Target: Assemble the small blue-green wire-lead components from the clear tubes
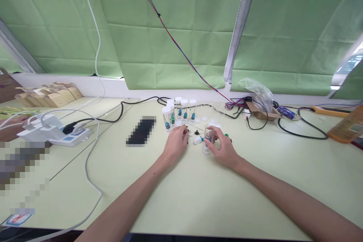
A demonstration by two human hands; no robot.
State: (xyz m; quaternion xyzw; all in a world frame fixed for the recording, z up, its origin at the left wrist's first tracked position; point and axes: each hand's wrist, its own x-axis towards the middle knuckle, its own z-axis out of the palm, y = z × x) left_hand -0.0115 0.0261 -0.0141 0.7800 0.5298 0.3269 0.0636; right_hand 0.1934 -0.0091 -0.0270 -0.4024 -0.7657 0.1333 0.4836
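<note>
In the head view, your two hands work at the middle of the table (255,204). Your right hand (224,149) grasps one see-through vial (209,131) between thumb and fingers, its lower end at a round, pale base (207,150). Your left hand (176,144) is curled just beside the small parts, palm down; you cannot tell whether its fingertips pinch anything.

Beyond your left hand you can count at least five capped vials (193,112), upright and close together; they overlap, so a sixth may be hidden. Blue or green pieces show inside them. Between your hands lie one white cap (197,140) on its side and one black part (196,132). One green piece (226,135) is partly covered by your right hand. Pale discs (203,119) lie behind, too faint to count surely.

To your left is one dark thing (141,131), blocked out by pixels, then one power strip (72,139). Another person's hand (13,126) is cut off at the left edge; one orange bottle (347,124) is cut off at the right.
</note>
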